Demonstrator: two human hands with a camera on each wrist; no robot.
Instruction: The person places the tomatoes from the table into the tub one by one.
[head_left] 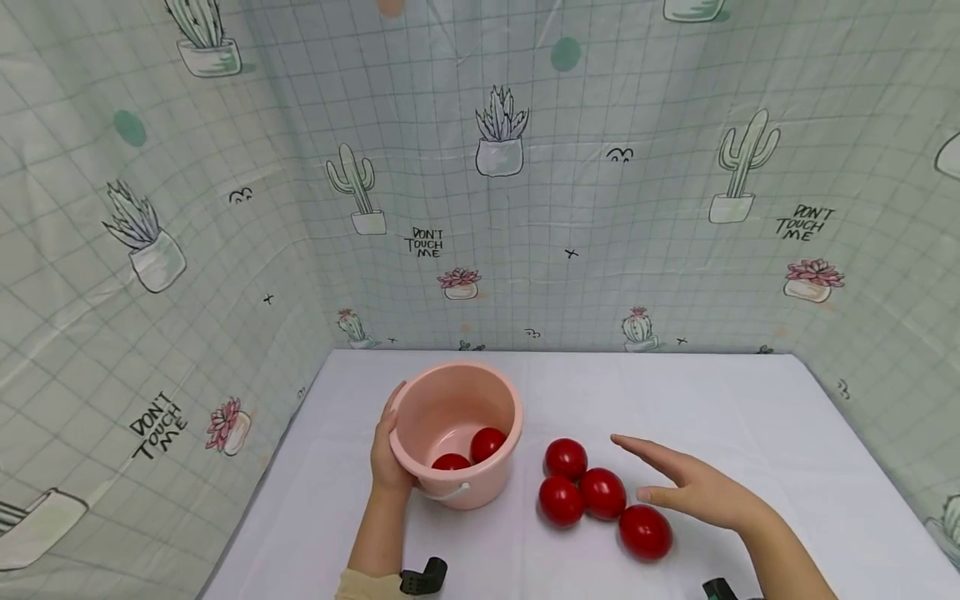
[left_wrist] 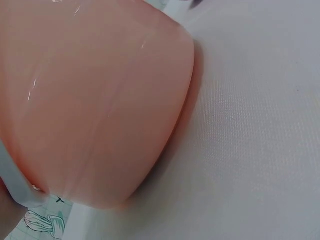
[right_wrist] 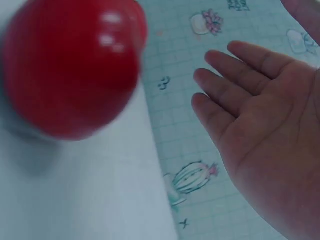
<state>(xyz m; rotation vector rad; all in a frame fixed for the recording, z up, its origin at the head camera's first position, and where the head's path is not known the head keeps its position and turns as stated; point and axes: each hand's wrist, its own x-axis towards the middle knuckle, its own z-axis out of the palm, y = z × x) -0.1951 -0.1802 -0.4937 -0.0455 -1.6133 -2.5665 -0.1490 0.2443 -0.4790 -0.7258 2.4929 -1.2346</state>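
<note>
A pink bucket [head_left: 456, 408] with a white handle [head_left: 454, 492] stands on the left part of the table, its mouth tilted toward me. My left hand [head_left: 391, 454] holds it by the outer left side, up near the rim. Two glossy red balls [head_left: 487, 444] lie inside. Right of the bucket several more red balls [head_left: 561, 501] sit in a cluster. My right hand [head_left: 701, 490] hovers beside them with straight fingers and thumb spread apart, nothing in it. Its palm [right_wrist: 280, 135] shows bare in the right wrist view, apart from a red ball [right_wrist: 72, 67].
A white cloth [head_left: 600, 392] covers the table. Grid-patterned curtains with cactus drawings [head_left: 501, 133] enclose it at the back and both sides. Each wrist wears a dark strap device [head_left: 424, 577].
</note>
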